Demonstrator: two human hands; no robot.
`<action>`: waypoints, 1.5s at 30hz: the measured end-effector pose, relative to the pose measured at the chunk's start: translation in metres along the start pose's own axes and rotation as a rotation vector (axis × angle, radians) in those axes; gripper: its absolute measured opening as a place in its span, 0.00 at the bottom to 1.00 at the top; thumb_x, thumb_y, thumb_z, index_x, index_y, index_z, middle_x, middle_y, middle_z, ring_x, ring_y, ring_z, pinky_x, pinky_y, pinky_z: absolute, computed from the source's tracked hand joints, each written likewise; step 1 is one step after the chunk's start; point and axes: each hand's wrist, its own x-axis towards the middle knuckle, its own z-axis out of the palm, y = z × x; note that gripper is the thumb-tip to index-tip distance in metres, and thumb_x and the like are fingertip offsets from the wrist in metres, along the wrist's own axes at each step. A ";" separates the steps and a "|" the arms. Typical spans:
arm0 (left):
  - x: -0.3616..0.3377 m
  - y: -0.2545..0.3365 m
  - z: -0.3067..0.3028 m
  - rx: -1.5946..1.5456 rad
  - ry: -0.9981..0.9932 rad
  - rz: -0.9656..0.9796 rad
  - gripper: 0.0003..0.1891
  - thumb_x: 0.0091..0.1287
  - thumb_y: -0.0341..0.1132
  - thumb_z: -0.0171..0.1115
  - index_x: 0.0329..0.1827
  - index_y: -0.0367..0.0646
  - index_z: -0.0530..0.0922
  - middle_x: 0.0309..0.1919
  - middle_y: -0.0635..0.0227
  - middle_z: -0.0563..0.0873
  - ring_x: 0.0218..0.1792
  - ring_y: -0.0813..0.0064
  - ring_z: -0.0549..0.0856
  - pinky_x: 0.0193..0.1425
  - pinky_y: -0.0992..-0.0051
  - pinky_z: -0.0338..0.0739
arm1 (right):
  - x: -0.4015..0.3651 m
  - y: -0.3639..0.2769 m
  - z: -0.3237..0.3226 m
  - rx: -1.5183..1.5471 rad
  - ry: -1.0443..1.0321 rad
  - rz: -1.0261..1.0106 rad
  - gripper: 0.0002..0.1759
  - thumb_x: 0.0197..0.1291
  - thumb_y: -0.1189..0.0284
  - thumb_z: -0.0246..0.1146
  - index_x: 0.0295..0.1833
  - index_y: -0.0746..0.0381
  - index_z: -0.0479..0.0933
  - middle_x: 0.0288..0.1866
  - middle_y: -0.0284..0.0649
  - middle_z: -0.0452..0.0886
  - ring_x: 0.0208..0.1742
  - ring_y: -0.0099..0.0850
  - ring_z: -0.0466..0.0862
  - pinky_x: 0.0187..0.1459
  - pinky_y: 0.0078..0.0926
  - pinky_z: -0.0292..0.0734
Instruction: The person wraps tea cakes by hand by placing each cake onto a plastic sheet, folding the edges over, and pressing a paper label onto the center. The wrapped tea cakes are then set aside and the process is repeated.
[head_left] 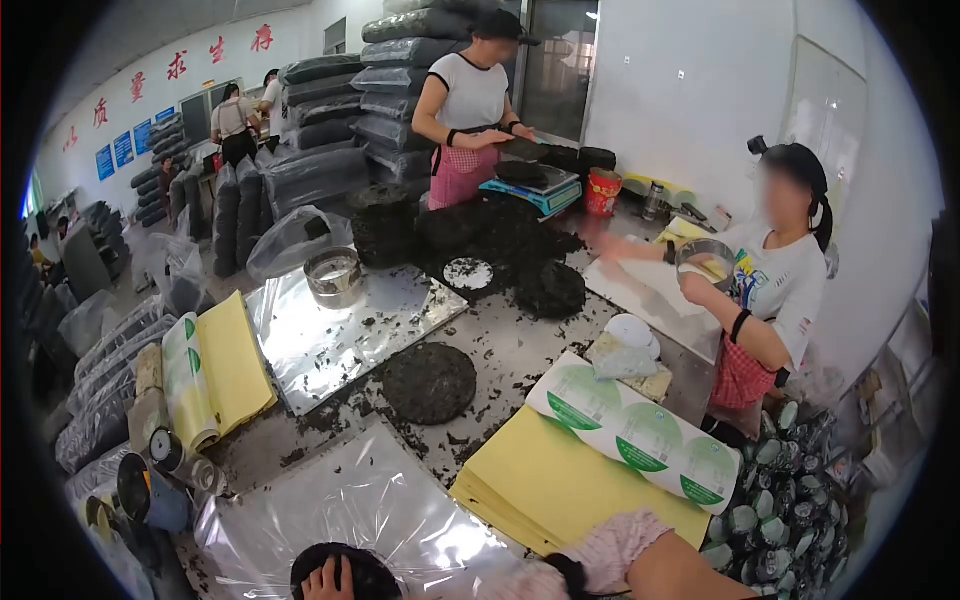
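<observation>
At the bottom edge, the spread fingers of my left hand (325,580) rest on a dark round cake of flaky material (375,578), which the frame cuts off. Around it lies a shiny clear plastic sheet (340,490). A pink lacy sleeve (620,545) and bare arm cross the bottom right; my right hand is out of sight. Another dark round cake (430,383) lies flat in front of me among loose flakes. To the right is a stack of yellow paper (560,475) under a strip of green-and-white printed wrappers (640,435).
A metal ring (333,277) stands on a shiny sheet, beside a dark heap (490,235). One person works at the back by a blue scale (535,190); another, on the right, holds a metal ring (706,262). Packaged cakes (780,510) pile up at the lower right.
</observation>
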 end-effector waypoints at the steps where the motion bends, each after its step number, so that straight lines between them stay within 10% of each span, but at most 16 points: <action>1: 0.006 -0.009 0.007 -0.054 -0.036 0.020 0.57 0.37 0.49 0.84 0.75 0.46 0.67 0.72 0.54 0.69 0.66 0.46 0.72 0.64 0.51 0.70 | 0.010 0.024 0.007 -0.146 0.027 0.041 0.11 0.64 0.68 0.60 0.44 0.65 0.76 0.36 0.48 0.81 0.36 0.48 0.81 0.37 0.43 0.77; 4: 0.014 -0.005 -0.017 -0.028 -0.118 -0.005 0.52 0.36 0.52 0.83 0.70 0.45 0.73 0.70 0.49 0.71 0.64 0.43 0.72 0.65 0.51 0.72 | 0.036 0.109 0.039 -0.560 0.113 0.124 0.25 0.61 0.68 0.66 0.61 0.69 0.73 0.54 0.44 0.78 0.53 0.36 0.81 0.45 0.31 0.82; 7: 0.008 -0.003 -0.011 -0.039 -0.045 0.024 0.55 0.36 0.48 0.84 0.72 0.41 0.69 0.70 0.49 0.71 0.64 0.44 0.73 0.66 0.53 0.71 | 0.048 0.111 0.030 -0.317 -0.150 0.410 0.12 0.61 0.73 0.59 0.49 0.64 0.77 0.48 0.46 0.80 0.56 0.38 0.80 0.49 0.34 0.81; 10: 0.001 -0.008 -0.016 -0.042 0.011 0.046 0.57 0.37 0.45 0.84 0.74 0.38 0.65 0.70 0.51 0.71 0.64 0.46 0.73 0.69 0.55 0.69 | 0.031 0.126 0.037 -0.566 0.069 0.043 0.10 0.58 0.73 0.59 0.44 0.66 0.77 0.43 0.44 0.78 0.50 0.37 0.81 0.45 0.32 0.82; 16: -0.004 -0.011 -0.002 -0.053 -0.017 -0.104 0.59 0.34 0.51 0.85 0.75 0.42 0.67 0.66 0.54 0.76 0.60 0.49 0.78 0.61 0.59 0.78 | 0.002 0.132 0.031 -0.457 0.160 -0.031 0.08 0.57 0.73 0.60 0.39 0.65 0.75 0.41 0.47 0.77 0.48 0.45 0.79 0.48 0.38 0.78; 20: 0.008 0.010 -0.016 0.074 -0.122 -0.149 0.61 0.32 0.38 0.88 0.76 0.40 0.64 0.64 0.50 0.76 0.57 0.47 0.81 0.55 0.62 0.83 | -0.017 0.122 -0.008 -0.420 -0.130 0.212 0.30 0.54 0.73 0.68 0.65 0.62 0.73 0.68 0.56 0.72 0.68 0.53 0.72 0.63 0.45 0.76; 27: 0.011 0.011 0.002 0.210 -0.065 -0.178 0.56 0.29 0.38 0.88 0.69 0.40 0.70 0.59 0.55 0.79 0.52 0.52 0.84 0.47 0.66 0.88 | 0.100 0.059 -0.012 -0.518 -0.138 0.398 0.48 0.58 0.56 0.71 0.74 0.72 0.59 0.48 0.55 0.80 0.50 0.49 0.82 0.51 0.43 0.79; 29: 0.011 0.011 -0.001 0.220 -0.014 -0.158 0.51 0.27 0.37 0.87 0.63 0.42 0.73 0.54 0.59 0.80 0.49 0.54 0.84 0.41 0.67 0.88 | 0.143 0.120 0.025 -0.487 -0.092 0.301 0.40 0.55 0.58 0.71 0.68 0.69 0.67 0.42 0.54 0.82 0.46 0.49 0.83 0.48 0.46 0.79; 31: 0.009 0.007 0.011 0.281 0.127 -0.115 0.42 0.34 0.37 0.83 0.59 0.44 0.76 0.52 0.61 0.81 0.47 0.55 0.85 0.36 0.69 0.86 | 0.192 0.203 0.081 -0.423 0.165 0.039 0.14 0.52 0.63 0.66 0.35 0.64 0.82 0.37 0.52 0.85 0.40 0.53 0.84 0.43 0.52 0.78; 34: 0.013 -0.002 0.033 0.332 0.175 -0.116 0.27 0.48 0.38 0.73 0.54 0.47 0.80 0.46 0.61 0.83 0.42 0.55 0.86 0.31 0.69 0.85 | 0.222 0.194 0.084 -0.332 0.213 0.194 0.12 0.51 0.67 0.62 0.29 0.66 0.81 0.31 0.54 0.83 0.37 0.57 0.82 0.42 0.54 0.77; 36: 0.029 -0.032 0.125 -0.034 0.193 -0.568 0.39 0.41 0.45 0.80 0.60 0.46 0.79 0.54 0.57 0.82 0.49 0.50 0.84 0.40 0.62 0.85 | 0.221 0.201 0.080 -0.340 0.301 0.143 0.12 0.52 0.68 0.62 0.29 0.66 0.81 0.29 0.55 0.82 0.35 0.57 0.82 0.40 0.54 0.77; 38: 0.016 0.010 -0.002 0.224 -0.229 -0.202 0.57 0.36 0.43 0.86 0.75 0.41 0.66 0.66 0.53 0.75 0.60 0.48 0.79 0.57 0.62 0.83 | 0.217 0.215 0.078 -0.345 0.366 0.117 0.12 0.55 0.67 0.62 0.29 0.66 0.81 0.26 0.55 0.80 0.32 0.57 0.81 0.37 0.54 0.76; 41: 0.015 0.013 -0.003 0.273 -0.094 -0.169 0.55 0.35 0.41 0.86 0.73 0.41 0.68 0.63 0.55 0.77 0.57 0.51 0.81 0.48 0.66 0.87 | 0.219 0.215 0.064 -0.274 0.712 -0.377 0.14 0.63 0.65 0.61 0.30 0.65 0.78 0.20 0.51 0.77 0.25 0.55 0.80 0.31 0.52 0.74; 45: 0.019 0.013 -0.001 0.332 -0.093 -0.140 0.56 0.34 0.42 0.86 0.73 0.40 0.68 0.60 0.57 0.78 0.56 0.54 0.81 0.48 0.67 0.86 | 0.229 0.216 0.056 -0.383 0.466 -0.090 0.17 0.71 0.61 0.57 0.32 0.62 0.73 0.16 0.44 0.75 0.20 0.50 0.79 0.26 0.48 0.72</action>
